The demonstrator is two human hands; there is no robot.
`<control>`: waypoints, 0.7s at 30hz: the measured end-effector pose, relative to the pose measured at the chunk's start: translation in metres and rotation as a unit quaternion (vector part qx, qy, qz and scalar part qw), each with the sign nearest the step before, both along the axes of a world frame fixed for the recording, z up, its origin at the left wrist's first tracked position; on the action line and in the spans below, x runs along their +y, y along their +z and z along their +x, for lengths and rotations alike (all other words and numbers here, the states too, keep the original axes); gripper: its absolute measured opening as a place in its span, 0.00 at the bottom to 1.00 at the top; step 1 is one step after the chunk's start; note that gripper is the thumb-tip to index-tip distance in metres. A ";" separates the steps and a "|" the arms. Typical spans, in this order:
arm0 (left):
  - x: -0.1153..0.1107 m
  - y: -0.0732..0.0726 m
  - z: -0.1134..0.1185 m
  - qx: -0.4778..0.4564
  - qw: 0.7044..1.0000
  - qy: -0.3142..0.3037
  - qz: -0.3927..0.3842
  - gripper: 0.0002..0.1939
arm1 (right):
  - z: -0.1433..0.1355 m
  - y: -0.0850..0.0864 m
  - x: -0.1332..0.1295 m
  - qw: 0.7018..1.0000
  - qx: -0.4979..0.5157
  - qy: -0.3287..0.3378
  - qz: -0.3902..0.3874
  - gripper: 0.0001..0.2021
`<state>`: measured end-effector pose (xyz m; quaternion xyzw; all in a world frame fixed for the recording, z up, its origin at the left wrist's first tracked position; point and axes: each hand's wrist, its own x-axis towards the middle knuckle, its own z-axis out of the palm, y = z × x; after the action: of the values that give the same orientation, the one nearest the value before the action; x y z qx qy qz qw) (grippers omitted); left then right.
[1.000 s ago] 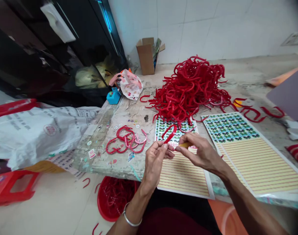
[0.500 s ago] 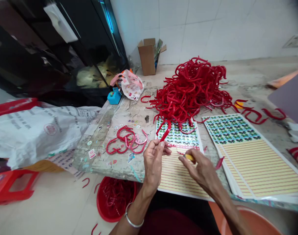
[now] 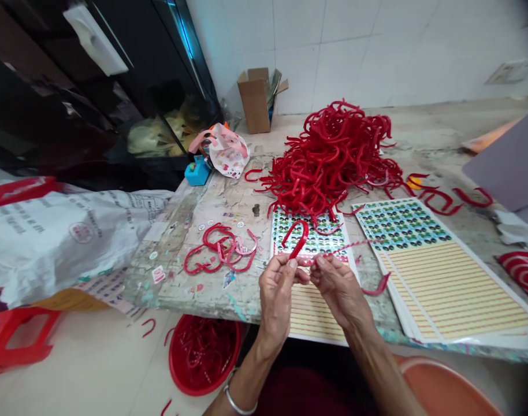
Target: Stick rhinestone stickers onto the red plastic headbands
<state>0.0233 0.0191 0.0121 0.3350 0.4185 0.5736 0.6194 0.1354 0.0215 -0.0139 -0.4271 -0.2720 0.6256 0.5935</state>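
Above the front edge of the table, my left hand (image 3: pixel 276 294) pinches a curved red strip (image 3: pixel 301 240), whose hooked end points away from me. Close beside it, my right hand (image 3: pixel 339 289) has its fingertips pressed on a thin patterned strip (image 3: pixel 353 245) that sticks out to the right. The fingertips of both hands nearly meet. Beneath them lies a sticker sheet (image 3: pixel 316 312) with green-and-blue pictures at its top and yellow striped rows below. A large heap of curved red strips (image 3: pixel 333 156) covers the sheet's far end.
Several red strips (image 3: pixel 220 248) lie on the table's left. A second stack of sheets (image 3: pixel 454 277) is at right. A blue tape dispenser (image 3: pixel 197 171), a patterned bag (image 3: pixel 229 153) and a cardboard box (image 3: pixel 254 104) stand behind. A red basin (image 3: pixel 203 355) sits on the floor.
My right hand has moved left and up to meet my left hand. The yellow thing formerly at its fingers is no longer visible there, and a thin patterned strip now shows.
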 end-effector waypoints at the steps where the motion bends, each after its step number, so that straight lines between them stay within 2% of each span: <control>1: -0.001 -0.003 -0.001 -0.001 1.000 -0.003 -0.006 0.07 | 0.001 0.001 0.000 0.999 -0.036 -0.016 0.010 0.08; 5: -0.005 -0.015 -0.001 -0.048 0.996 -0.016 -0.075 0.07 | 0.012 0.012 0.002 0.967 -0.232 -0.063 0.088 0.07; 7: -0.007 -0.019 -0.001 -0.074 0.992 -0.022 -0.104 0.07 | 0.018 0.018 0.005 0.951 -0.280 -0.028 0.126 0.07; 11: -0.010 -0.019 -0.001 -0.088 0.989 -0.050 -0.112 0.08 | 0.024 0.019 0.016 0.943 -0.281 0.082 0.160 0.08; 16: -0.010 -0.015 -0.002 -0.089 0.986 -0.063 -0.122 0.07 | 0.023 0.010 0.024 0.950 -0.248 0.125 0.140 0.09; 21: -0.010 -0.017 0.000 -0.081 0.988 -0.062 -0.116 0.09 | 0.023 0.008 0.026 0.947 -0.253 0.130 0.149 0.09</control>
<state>0.0231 0.0095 -0.0049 0.2390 0.4093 0.5064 0.7204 0.1587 0.0475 -0.0058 -0.4396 -0.5565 0.5207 0.4754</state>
